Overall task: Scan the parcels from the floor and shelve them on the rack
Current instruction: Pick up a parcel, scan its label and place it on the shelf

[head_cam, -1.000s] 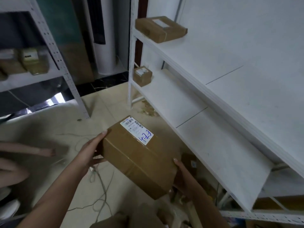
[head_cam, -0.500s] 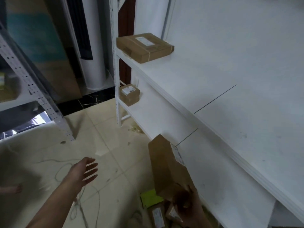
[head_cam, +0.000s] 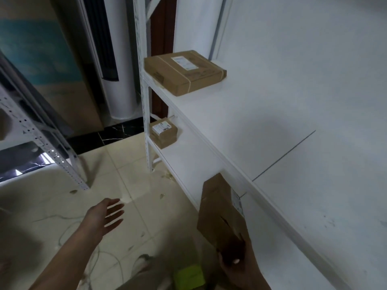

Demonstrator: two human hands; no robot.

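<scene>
- Tiles of the pale floor run under a white rack on your right. A flat parcel lies on its upper shelf and a small parcel on the shelf below. A second rack stands to your left.
- A second ago both your hands held the brown parcel level. Now your right hand alone grips its lower end, and your left hand hangs free over the floor, fingers spread.
- The brown parcel stands on end at the lower shelf's front edge, long axis nearly upright, label facing right toward the rack.
</scene>
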